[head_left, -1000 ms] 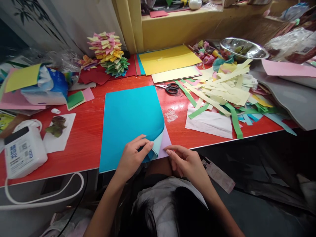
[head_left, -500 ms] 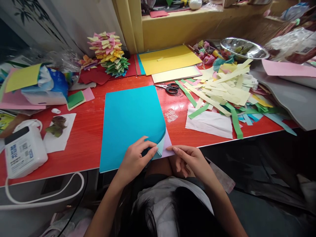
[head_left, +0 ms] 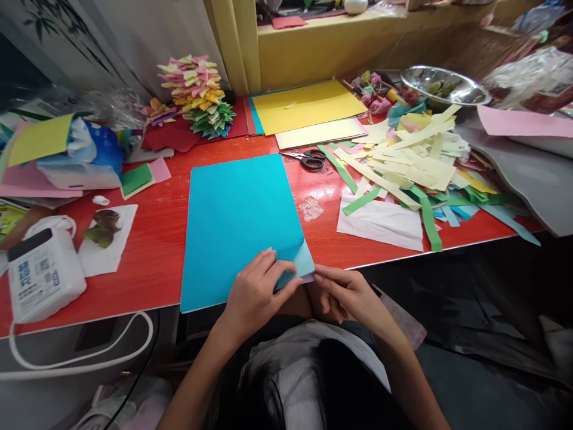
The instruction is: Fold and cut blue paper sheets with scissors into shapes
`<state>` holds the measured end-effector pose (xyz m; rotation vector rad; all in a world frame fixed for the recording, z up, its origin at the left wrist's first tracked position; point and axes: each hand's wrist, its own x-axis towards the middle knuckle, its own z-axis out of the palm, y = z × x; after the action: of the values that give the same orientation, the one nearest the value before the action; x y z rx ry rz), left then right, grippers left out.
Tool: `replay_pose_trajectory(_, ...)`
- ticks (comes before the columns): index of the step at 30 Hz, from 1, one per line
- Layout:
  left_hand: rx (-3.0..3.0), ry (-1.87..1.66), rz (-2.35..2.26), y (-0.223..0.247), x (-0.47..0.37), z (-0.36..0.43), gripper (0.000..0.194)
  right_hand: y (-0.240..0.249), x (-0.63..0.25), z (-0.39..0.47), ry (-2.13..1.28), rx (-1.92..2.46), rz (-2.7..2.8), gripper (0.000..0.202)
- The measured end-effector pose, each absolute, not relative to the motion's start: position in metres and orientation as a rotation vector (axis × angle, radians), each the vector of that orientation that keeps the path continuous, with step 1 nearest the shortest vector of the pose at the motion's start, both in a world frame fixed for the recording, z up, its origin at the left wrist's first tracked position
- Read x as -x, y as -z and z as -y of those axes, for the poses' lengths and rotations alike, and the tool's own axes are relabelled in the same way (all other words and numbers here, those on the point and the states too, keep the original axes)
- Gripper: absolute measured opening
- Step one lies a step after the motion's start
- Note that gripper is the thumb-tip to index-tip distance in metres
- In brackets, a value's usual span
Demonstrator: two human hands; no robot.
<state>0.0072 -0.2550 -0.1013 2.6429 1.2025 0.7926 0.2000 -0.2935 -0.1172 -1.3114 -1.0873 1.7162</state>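
A stack of paper with a bright blue sheet (head_left: 237, 209) on top lies at the table's front edge. Its near right corner is lifted, showing a light blue sheet (head_left: 304, 260) and a sliver of lilac paper (head_left: 308, 278) below. My left hand (head_left: 262, 286) rests on the blue sheet, its fingers and thumb closed round the raised corner of the top paper. Just right of it, my right hand (head_left: 351, 292) pinches the corner of the lower sheets between thumb and forefinger, with its other fingers curled beneath.
Black-handled scissors (head_left: 312, 159) lie beyond the stack. Paper strips (head_left: 403, 161) are heaped at the right, near a metal bowl (head_left: 445, 86). A folded-paper tower (head_left: 197, 95) stands behind. A white device (head_left: 47, 275) with a cable sits at the left front.
Both hands stay near the corner. My left hand has shifted slightly right. The light blue corner now lies further over the lilac paper, and less lilac shows.
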Motion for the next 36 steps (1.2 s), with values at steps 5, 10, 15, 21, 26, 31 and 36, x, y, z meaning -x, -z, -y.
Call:
replay_pose_trajectory(5,-2.583,-0.91,-1.219,0.097,-0.008,0.253,0.009,0.115,-0.202,0.295,-1.747,1.266,1.168,0.047)
replay_pose_trajectory(10,-2.561,-0.894,-1.221,0.096,-0.008,0.253,0.01,0.117,-0.201,0.295,-1.594,1.319,1.288,0.041)
replay_pose_trajectory(15,-2.539,-0.846,-1.243,0.094,-0.007,0.253,0.011,0.119,-0.198,0.293,-1.436,1.388,1.346,0.037)
replay_pose_trajectory(21,-2.525,-0.835,-1.247,0.092,-0.008,0.253,0.011,0.121,-0.191,0.292,-1.429,1.422,1.212,0.042)
replay_pose_trajectory(26,-2.514,-0.817,-1.255,0.092,-0.007,0.253,0.012,0.119,-0.191,0.292,-1.485,1.395,1.155,0.041)
replay_pose_trajectory(31,-2.508,-0.824,-1.24,0.093,-0.007,0.253,0.012,0.117,-0.197,0.292,-1.572,1.351,1.186,0.04)
replay_pose_trajectory(36,-2.476,-0.775,-1.243,0.093,-0.007,0.253,0.014,0.118,-0.199,0.292,-1.626,1.309,1.152,0.043)
